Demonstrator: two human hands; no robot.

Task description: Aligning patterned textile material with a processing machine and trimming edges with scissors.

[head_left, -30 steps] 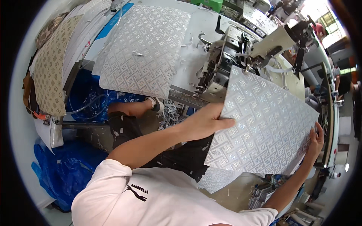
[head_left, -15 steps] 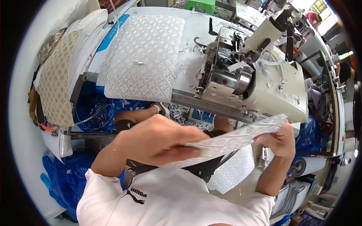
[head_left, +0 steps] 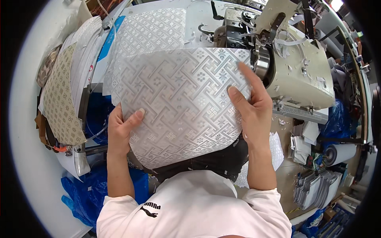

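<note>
Between my hands I hold a silvery-white patterned sheet [head_left: 182, 103], its face with the raised lattice and flower pattern turned up toward me. My left hand [head_left: 125, 125] grips its left edge, thumb on top. At the right edge my right hand [head_left: 252, 101] pinches it, thumb on the face and the index finger stretched along the upper corner. Beyond it, a similar patterned sheet [head_left: 154, 29] lies on the white table [head_left: 196, 18], partly covered by the held one. Right of that stands a cream-coloured machine [head_left: 305, 75] with a shiny metal roller [head_left: 262, 63].
White paper strips [head_left: 289, 41] lie over the machine. At the left hang stacked sheets, the front one beige patterned [head_left: 61, 101]. Blue plastic bags [head_left: 89, 194] are low on the left. Bundled sheets [head_left: 315, 188] and a grey roll [head_left: 339, 154] stand at the right.
The sheet was seen almost edge-on, low near my lap; now it is raised and spread flat over the table's front. My left hand has moved left and my right hand up and left.
</note>
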